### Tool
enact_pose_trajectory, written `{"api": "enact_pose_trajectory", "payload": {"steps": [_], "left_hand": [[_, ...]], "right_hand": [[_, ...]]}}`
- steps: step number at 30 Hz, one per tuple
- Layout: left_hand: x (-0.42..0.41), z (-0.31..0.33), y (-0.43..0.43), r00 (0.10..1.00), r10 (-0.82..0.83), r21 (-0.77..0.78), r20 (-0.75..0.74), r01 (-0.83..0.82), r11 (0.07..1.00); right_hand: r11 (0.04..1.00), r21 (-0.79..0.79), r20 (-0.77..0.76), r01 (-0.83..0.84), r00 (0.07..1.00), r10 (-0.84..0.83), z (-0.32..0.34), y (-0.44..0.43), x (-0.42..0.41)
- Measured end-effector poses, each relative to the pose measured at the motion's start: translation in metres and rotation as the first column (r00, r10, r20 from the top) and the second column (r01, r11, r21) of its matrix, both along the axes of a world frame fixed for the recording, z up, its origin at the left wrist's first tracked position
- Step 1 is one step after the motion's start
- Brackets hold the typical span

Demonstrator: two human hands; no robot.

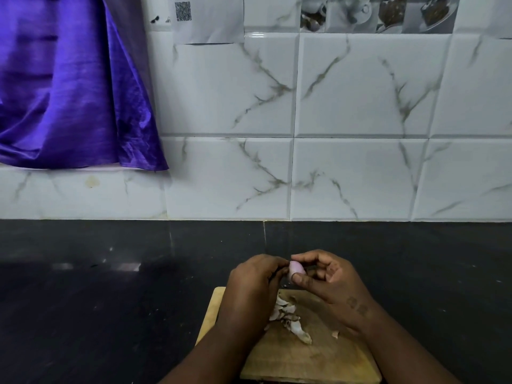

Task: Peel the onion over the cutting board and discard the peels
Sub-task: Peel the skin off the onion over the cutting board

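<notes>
wall: white glossy tiles (360,87) with grey-brown marble veining, bevelled edges; printed tiles of cups and cake seen along the top row.
curtain: purple satin cloth (63,87) hung at upper left, folded, sheen visible.
paper: sheet with QR code (183,11) stuck on the tiles near the curtain.
worktop: black polished stone (110,300), faint reflections and specks noted, a seam seen running back to the wall.
cutting board: pale wood (304,358), rectangular with rounded corner, set on the worktop at the near edge, partly covered by both forearms.
onion: small, pale pink, smooth and already skinless on the visible side (296,268); held in the air above the far edge of the board, between the two hands.
left hand: (255,281) curled closed around a dark object, only a small metallic bit seen below the onion; fingertips at the onion's left side.
right hand: (329,278) pinched on the onion, thumb below and forefinger on top, other fingers loosely curled.
peels: dry, papery, off-white to tan scraps (288,317) piled on the board under the hands; one stray flake (335,334) lying to the right.
</notes>
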State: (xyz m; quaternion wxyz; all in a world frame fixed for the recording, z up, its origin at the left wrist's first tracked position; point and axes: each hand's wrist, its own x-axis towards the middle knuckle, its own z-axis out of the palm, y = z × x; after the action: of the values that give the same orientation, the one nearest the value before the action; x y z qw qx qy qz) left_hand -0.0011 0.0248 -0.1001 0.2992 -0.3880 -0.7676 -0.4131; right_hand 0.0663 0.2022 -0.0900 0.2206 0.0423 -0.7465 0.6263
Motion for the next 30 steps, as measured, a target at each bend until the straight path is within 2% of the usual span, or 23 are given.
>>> {"api": "enact_pose_trajectory", "payload": {"steps": [5,15,17,19,22,27,30], "left_hand": [[0.0029,0.0013,0.0012,0.992,0.010,-0.058,-0.126,-0.017,0.998],[0.0046,-0.0011,0.0048,0.977,0.027,-0.032,-0.210,-0.035,0.999],[0.0059,0.0003,0.0045,0.993,0.015,0.019,-0.115,-0.013,1.000],[0.0049,0.0002,0.0041,0.996,-0.023,0.131,0.088,0.011,0.991],[0.0010,-0.0013,0.0039,0.921,-0.174,0.304,0.349,0.064,0.950],[0.0036,0.0009,0.0052,0.859,-0.269,0.360,0.437,0.107,0.927],[0.0036,-0.0008,0.0044,0.905,-0.207,0.279,0.373,0.103,0.955]], "right_hand": [[1.000,0.013,-0.007,-0.001,1.000,0.001,0.0012,0.0014,0.0001],[0.998,-0.023,-0.070,-0.061,0.996,0.059,0.0012,0.0016,0.0015],[0.998,-0.018,-0.081,-0.067,0.995,0.065,-0.0010,0.0024,0.0013],[0.997,-0.020,-0.091,-0.076,0.993,0.073,-0.0027,0.0029,0.0004],[0.994,-0.034,-0.098,-0.105,0.990,0.101,-0.0048,0.0039,-0.0018],[0.994,-0.048,-0.104,-0.095,0.991,0.089,-0.0047,0.0050,-0.0037],[0.997,-0.051,-0.093,-0.064,0.994,0.059,-0.0041,0.0051,-0.0024]]}}
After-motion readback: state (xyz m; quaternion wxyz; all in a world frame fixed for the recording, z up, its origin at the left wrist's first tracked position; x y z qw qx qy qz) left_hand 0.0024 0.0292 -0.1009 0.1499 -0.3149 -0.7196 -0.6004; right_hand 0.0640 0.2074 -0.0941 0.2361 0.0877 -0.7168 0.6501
